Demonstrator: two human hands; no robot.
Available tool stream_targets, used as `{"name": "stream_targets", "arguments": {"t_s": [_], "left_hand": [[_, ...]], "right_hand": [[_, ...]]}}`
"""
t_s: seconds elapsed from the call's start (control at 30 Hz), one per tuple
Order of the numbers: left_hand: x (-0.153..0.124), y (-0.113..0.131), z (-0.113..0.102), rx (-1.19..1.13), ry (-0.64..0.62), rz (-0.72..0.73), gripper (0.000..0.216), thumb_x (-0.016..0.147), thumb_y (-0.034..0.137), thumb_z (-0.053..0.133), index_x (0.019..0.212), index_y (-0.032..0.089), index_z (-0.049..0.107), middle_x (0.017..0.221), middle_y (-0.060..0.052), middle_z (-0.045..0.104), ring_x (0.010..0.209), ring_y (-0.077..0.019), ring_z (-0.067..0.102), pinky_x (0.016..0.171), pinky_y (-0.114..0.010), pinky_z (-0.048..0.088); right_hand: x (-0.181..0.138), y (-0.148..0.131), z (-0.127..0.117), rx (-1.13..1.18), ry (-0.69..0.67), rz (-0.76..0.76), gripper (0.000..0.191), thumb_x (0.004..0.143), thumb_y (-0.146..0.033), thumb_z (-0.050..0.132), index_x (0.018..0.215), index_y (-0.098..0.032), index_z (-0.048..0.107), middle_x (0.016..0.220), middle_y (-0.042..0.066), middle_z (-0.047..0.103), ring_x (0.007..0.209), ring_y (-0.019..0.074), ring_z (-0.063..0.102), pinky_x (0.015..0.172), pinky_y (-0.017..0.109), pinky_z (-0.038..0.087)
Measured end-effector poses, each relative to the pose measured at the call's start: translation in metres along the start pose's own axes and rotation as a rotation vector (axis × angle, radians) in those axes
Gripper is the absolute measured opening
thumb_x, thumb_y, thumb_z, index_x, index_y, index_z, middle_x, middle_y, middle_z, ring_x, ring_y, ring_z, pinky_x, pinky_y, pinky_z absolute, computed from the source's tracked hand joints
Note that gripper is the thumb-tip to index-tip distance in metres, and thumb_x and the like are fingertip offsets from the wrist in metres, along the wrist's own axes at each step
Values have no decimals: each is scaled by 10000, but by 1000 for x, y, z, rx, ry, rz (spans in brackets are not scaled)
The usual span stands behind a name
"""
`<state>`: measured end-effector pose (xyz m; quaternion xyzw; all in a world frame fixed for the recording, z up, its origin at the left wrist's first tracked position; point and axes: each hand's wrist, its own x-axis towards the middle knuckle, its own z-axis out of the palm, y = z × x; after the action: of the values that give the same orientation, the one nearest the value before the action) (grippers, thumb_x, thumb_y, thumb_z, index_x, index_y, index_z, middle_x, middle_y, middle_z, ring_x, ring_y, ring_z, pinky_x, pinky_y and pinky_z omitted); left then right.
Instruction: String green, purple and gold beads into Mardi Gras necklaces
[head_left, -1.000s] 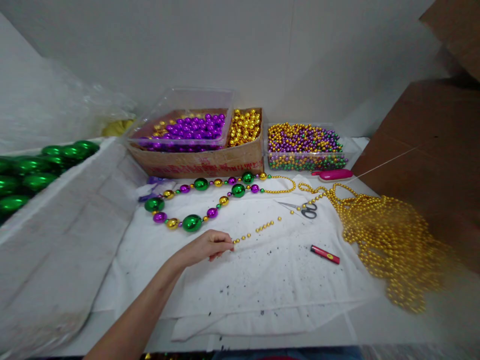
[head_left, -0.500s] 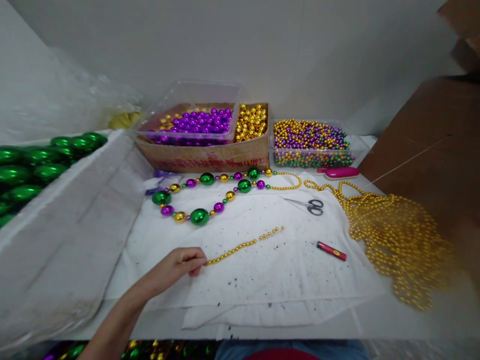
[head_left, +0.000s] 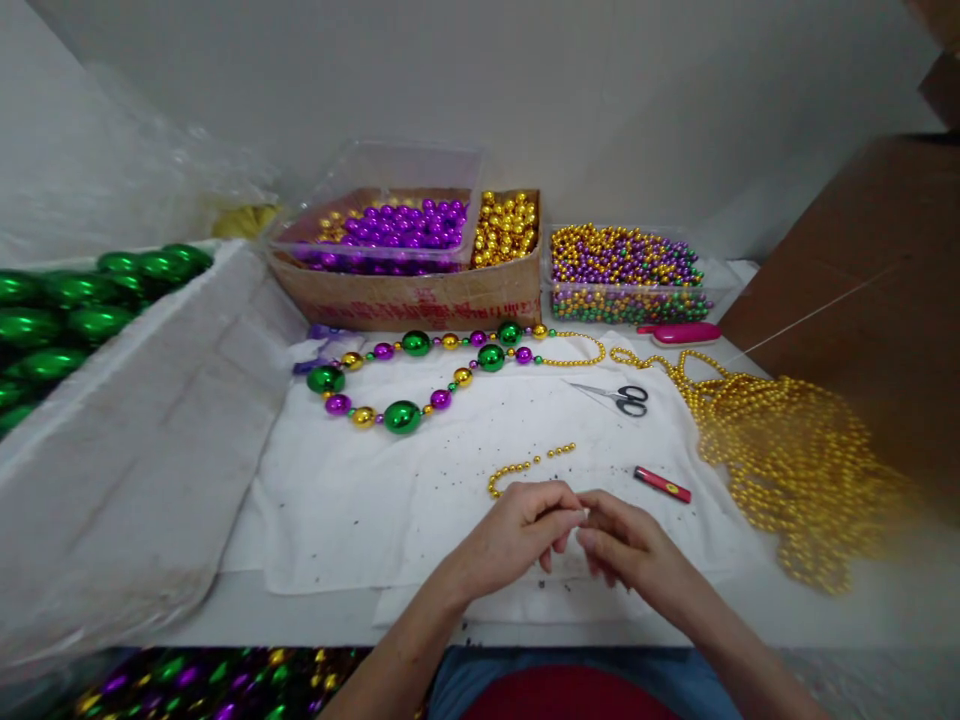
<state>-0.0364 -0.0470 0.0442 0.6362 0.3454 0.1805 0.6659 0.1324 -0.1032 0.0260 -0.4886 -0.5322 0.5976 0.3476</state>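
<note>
Both hands meet over the white cloth (head_left: 330,520) near the front of the table. My left hand (head_left: 517,535) is closed in a pinch on a short string of gold beads (head_left: 512,468), which curves out from behind the knuckles and trails away across the cloth. A few beads at its far end are spaced apart. My right hand (head_left: 630,540) is closed too, thumb against fingers, its tips touching or almost touching the left fingertips. A tiny pale spot shows between them; what the right fingers pinch is too small to make out.
Behind lie a large-bead necklace (head_left: 402,417), scissors (head_left: 628,400) and a red lighter (head_left: 662,485). Gold bead strands (head_left: 795,460) pile up at right. Along the back stand a cardboard box (head_left: 375,300) and a clear bead tub (head_left: 630,300). A bin of green ornaments (head_left: 187,400) borders the left.
My right hand has come into view and met the left. My left hand has moved right with the bead string, which now bends into a curve. The view has shifted slightly.
</note>
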Motion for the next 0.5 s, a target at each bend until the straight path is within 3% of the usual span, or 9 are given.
{"name": "stream_targets", "arguments": {"t_s": [0.07, 0.13, 0.23, 0.33, 0.5], "left_hand": [[-5, -5, -4, -41, 9, -68, 182, 840, 338, 537, 853, 167, 596, 612, 30, 500, 512, -90, 463, 443, -177, 386], [-10, -10, -8, -40, -13, -126, 162, 818, 311, 562, 872, 165, 609, 594, 38, 497, 497, -83, 428, 428, -170, 332], [-15, -20, -15, 10, -31, -131, 119, 793, 262, 579, 771, 154, 623, 588, 34, 518, 512, -76, 415, 475, -183, 307], [-15, -32, -25, 51, 18, -98, 130, 783, 256, 582, 708, 154, 610, 581, 38, 512, 552, -85, 431, 547, -199, 332], [-5, -39, -40, 223, -21, -93, 133, 783, 262, 568, 726, 159, 629, 627, 23, 549, 606, -106, 477, 587, -219, 344]], "right_hand": [[-5, 5, -12, -36, 47, 34, 293, 859, -431, 551, 831, -164, 668, 552, -44, 442, 486, 83, 383, 444, 202, 292], [-14, 8, -28, -27, 136, 57, 344, 841, -468, 572, 713, -157, 645, 510, -57, 349, 471, 76, 298, 438, 212, 219], [-32, 7, -54, 184, 310, 85, 324, 825, -479, 595, 696, -181, 600, 475, -83, 232, 431, 71, 168, 411, 224, 117], [-55, 2, -79, 400, 533, 28, 282, 838, -437, 583, 664, -217, 553, 477, -85, 180, 416, 80, 106, 375, 226, 123], [-88, -8, -108, 336, 736, -116, 236, 862, -410, 552, 686, -256, 569, 440, -77, 156, 368, 101, 113, 316, 250, 156]]}}
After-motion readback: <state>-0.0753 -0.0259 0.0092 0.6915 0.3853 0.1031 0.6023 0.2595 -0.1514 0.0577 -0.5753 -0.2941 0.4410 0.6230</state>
